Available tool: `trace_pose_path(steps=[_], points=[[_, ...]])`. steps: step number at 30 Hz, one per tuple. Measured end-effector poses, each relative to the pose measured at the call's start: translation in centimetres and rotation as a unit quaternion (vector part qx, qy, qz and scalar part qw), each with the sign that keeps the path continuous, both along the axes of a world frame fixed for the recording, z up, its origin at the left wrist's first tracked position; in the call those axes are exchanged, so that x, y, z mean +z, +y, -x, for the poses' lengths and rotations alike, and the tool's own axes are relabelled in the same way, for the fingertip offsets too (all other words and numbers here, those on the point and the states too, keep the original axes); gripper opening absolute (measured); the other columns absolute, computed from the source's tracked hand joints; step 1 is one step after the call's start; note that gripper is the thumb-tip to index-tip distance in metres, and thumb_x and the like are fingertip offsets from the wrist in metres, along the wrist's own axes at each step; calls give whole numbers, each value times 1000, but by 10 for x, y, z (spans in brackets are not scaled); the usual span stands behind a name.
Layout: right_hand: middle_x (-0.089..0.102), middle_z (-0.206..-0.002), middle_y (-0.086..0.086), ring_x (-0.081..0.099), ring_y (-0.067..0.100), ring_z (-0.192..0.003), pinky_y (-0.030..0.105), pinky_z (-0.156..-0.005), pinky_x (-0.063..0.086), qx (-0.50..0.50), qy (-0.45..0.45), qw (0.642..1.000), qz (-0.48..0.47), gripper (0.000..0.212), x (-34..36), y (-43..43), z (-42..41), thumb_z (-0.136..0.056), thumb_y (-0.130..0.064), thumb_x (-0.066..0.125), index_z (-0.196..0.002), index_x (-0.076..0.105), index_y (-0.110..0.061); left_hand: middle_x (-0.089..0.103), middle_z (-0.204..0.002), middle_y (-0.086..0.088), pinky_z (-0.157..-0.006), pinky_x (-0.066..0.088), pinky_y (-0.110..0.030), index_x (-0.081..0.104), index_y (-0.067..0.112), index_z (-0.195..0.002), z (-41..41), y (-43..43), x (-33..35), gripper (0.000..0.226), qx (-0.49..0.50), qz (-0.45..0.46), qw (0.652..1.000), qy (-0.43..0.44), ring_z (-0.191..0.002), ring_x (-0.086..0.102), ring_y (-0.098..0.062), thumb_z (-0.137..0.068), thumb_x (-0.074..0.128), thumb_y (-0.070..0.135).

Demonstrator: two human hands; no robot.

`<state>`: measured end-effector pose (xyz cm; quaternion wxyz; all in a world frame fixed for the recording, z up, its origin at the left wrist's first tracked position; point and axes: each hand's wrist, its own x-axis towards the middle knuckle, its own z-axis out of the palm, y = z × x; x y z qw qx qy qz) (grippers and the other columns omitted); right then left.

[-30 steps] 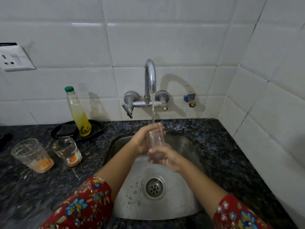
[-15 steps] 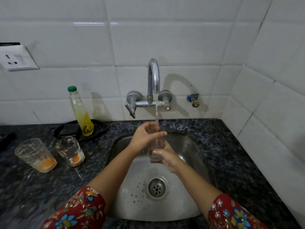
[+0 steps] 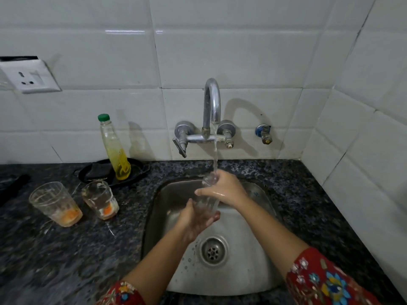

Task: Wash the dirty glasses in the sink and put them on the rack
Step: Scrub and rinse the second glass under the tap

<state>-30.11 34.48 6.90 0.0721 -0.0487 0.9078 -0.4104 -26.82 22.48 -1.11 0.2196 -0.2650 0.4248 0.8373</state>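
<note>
You're rinsing a glass [image 3: 207, 202] under the tap [image 3: 211, 102], above the sink [image 3: 259, 249]. Your right hand [image 3: 226, 189] grips its upper end and your left hand [image 3: 195, 219] curls round the lower. Next it needs racking, though no rack shows.

White glossy ceramic wall tiles [image 3: 220, 51] cover the back wall and the right-hand wall. A white plastic socket plate [image 3: 30, 78] is mounted at upper left. A chrome wall-mounted swan-neck tap [image 3: 211, 100] has two side handles; water runs from its spout. A small blue-capped wall valve [image 3: 263, 133] sits near its right side. On the dark speckled granite worktop [image 3: 66, 249], a black oval tray [image 3: 137, 170] carries a clear plastic bottle with green cap [image 3: 114, 148], part-filled with yellow liquid.
</note>
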Motion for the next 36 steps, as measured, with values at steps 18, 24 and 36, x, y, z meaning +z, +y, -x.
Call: trace_pose_path(steps=[18, 24, 36], points=[[70, -79, -1, 68, 13, -62, 32, -60, 59, -16, -80, 996, 32, 42, -41, 21, -48, -59, -22, 77, -96, 58, -19, 71, -102, -11, -84, 55, -39, 70, 9, -103, 34, 13, 37, 70, -41, 171, 971, 164, -93, 67, -26, -43, 95, 32], [69, -86, 9, 67, 20, -68, 22, -51, 49, 16, -291, 860, 419, 23, -34, 24, -51, -77, -5, 68, -100, 64, -7, 72, -96, -8, -93, 49, -45, 75, 12, -93, 29, 2, 50, 26, -119, 59, 968, 211, -89, 67, -23, -74, 73, 30], [60, -112, 11, 67, 29, -89, 33, -63, 57, -15, -231, 899, 371, 48, -61, 21, -47, -75, 1, 73, -114, 49, -13, 69, -104, -3, -97, 48, -37, 58, 9, -122, 28, -2, 51, 71, -124, 237, 932, 243, -103, 63, -23, -62, 87, 32]])
